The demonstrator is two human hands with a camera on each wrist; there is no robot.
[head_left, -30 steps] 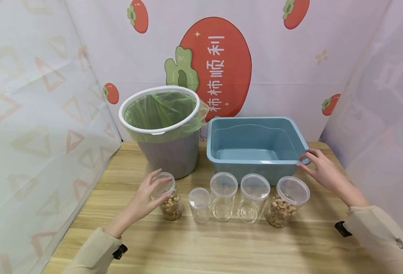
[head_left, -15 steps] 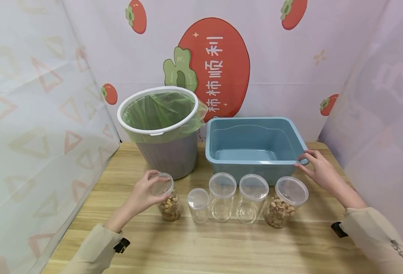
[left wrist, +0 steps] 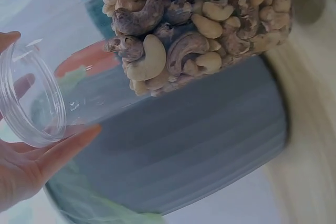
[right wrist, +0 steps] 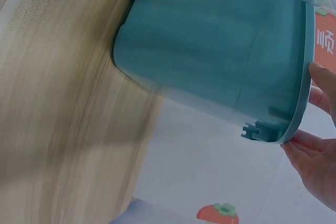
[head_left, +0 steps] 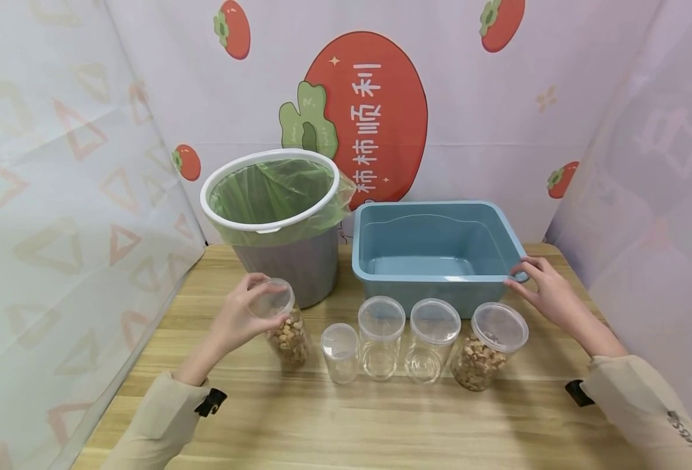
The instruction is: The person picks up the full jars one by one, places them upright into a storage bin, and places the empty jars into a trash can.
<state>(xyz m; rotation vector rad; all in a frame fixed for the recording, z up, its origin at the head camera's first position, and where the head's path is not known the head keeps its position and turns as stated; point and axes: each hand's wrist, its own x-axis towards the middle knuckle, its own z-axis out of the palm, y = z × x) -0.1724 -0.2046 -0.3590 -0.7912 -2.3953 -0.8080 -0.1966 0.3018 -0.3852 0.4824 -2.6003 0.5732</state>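
Note:
My left hand (head_left: pixel 241 318) grips a clear plastic jar (head_left: pixel 290 339) of nuts near its lidded top. In the left wrist view, cashews (left wrist: pixel 194 30) fill the jar's lower part, and the thumb and fingers lie around its neck. It appears slightly raised from the table, in front of the grey bin (head_left: pixel 299 267). On the right, my other hand (head_left: pixel 548 294) pinches the near right corner of a blue plastic basin (head_left: pixel 416 279); the right wrist view shows thumb and fingers at that rim (right wrist: pixel 308 51).
In a row stand a small clear jar (head_left: pixel 341 356), two taller clear jars (head_left: pixel 381 346) and a lidded jar of nuts (head_left: pixel 481 359). A green liner (head_left: pixel 264 189) lines the bin. Wooden tabletop (head_left: pixel 346 431) lies in front; printed cloth (head_left: pixel 469 130) hangs behind.
My left hand has tightened around the nut jar and lifted it a little, shifting it slightly back. The right hand stays at the basin's corner.

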